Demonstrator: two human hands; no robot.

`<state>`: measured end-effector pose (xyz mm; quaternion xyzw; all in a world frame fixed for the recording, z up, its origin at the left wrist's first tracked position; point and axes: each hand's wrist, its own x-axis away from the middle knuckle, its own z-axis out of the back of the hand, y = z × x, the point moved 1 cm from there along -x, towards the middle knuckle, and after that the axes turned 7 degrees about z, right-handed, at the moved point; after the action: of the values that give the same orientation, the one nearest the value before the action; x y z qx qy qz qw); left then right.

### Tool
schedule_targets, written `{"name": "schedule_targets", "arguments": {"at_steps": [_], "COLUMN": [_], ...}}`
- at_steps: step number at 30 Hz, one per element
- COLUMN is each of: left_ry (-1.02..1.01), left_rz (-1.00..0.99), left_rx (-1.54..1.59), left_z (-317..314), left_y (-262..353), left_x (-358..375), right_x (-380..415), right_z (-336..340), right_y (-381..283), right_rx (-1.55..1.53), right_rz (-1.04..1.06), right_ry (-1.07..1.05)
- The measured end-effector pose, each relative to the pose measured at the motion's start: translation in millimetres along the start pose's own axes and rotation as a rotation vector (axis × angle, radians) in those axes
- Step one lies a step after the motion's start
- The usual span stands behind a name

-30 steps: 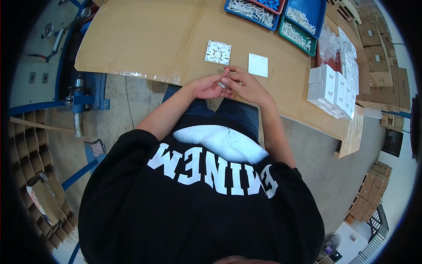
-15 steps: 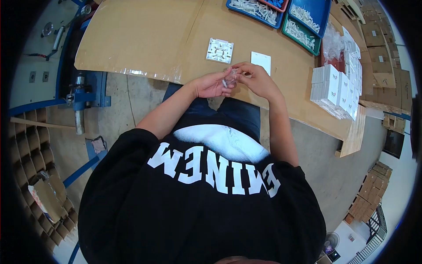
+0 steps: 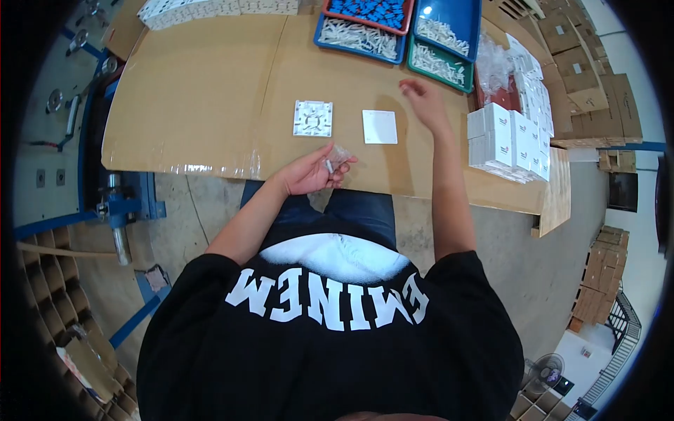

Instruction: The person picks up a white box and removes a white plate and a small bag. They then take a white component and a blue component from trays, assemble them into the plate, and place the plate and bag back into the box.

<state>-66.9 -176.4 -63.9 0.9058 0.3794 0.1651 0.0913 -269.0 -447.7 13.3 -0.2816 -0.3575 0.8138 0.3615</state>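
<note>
My left hand (image 3: 314, 171) is closed around a small clear plastic bag (image 3: 340, 154) with a small white piece showing in it, near the table's front edge. Over the table, my right hand (image 3: 424, 102) hangs below the green tray (image 3: 460, 85), its fingers curled together; whether anything is between them is too small to tell. A white square frame with moulded fittings (image 3: 313, 118) lies beyond my left hand. To its right is a flat white square plate (image 3: 380, 128), between the two hands.
Blue trays (image 3: 319, 43) of white pieces and a red tray (image 3: 406, 29) of blue pieces stand at the back. Stacked white boxes (image 3: 500, 144) are at the right, beside crumpled clear plastic (image 3: 493, 67). More white parts (image 3: 210, 8) line the back left.
My right hand has left the bag and moved forward and right towards the trays. My left hand still holds the bag. The view has shifted, showing more of the table's back.
</note>
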Motion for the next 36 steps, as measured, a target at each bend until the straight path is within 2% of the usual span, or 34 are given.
{"name": "schedule_targets", "arguments": {"at_steps": [2, 6, 9, 10, 12, 15, 21, 22, 24, 25, 27, 28, 30, 34, 36], "left_ry": [-0.026, -0.029, -0.03, -0.023, -0.013, -0.015, 0.009, 0.016, 0.02, -0.01, -0.034, -0.008, 0.033, 0.002, -0.034], "left_rz": [0.003, 0.009, 0.016, 0.017, 0.015, 0.01, 0.037, 0.03, 0.014, 0.015, 0.014, 0.016, 0.016, -0.011, -0.004], "left_rx": [-0.008, -0.005, -0.021, -0.017, -0.012, -0.007, -0.003, 0.001, 0.006, 0.02, 0.054, 0.042, 0.063, 0.04, 0.034], "left_z": [-1.4, -3.1, -5.0, -5.7, -4.7, -2.2, -4.6, -6.4, -5.1, -1.3, 2.8, 0.6, -2.5, -9.5, -8.4], "left_y": [2.1, 3.2, 3.9, 3.5, 3.7, 2.7, 4.6, 4.8, 4.9, 5.1, 3.2, 5.2, -0.4, 5.9, 4.8], "left_x": [-0.7, 0.3, 0.4, 0.5, -0.2, 0.2, -0.5, 0.0, -0.5, -1.8, -1.6, -2.3, 0.4, -0.5, 0.0], "right_x": [-30.6, -73.7, -95.0, -102.4, -113.2, -119.6, -124.6, -123.2, -123.8, -125.8, -120.3, -116.3, -94.9, -30.7, 8.1], "right_z": [30.2, 59.2, 59.4, 60.0, 58.3, 62.0, 66.4, 67.1, 71.9, 75.3, 84.2, 89.2, 86.5, 54.8, 27.9], "right_y": [21.0, 62.3, 72.8, 76.2, 77.3, 68.5, 65.5, 68.7, 73.5, 80.4, 96.3, 90.7, 73.9, 11.4, -13.0], "right_rx": [0.233, 0.43, 0.497, 0.497, 0.646, 0.61, 0.567, 0.565, 0.545, 0.546, 0.34, 0.103, -0.315, -0.382, -0.439], "right_rz": [0.025, -0.02, 0.013, 0.015, -0.006, -0.02, -0.007, -0.008, 0.024, 0.029, 0.029, -0.143, -0.153, -0.167, -0.101], "right_ry": [0.134, 0.186, -0.022, -0.022, -0.15, -0.26, -0.328, -0.326, -0.172, -0.178, 0.049, 0.017, 0.083, 0.048, -0.101]}}
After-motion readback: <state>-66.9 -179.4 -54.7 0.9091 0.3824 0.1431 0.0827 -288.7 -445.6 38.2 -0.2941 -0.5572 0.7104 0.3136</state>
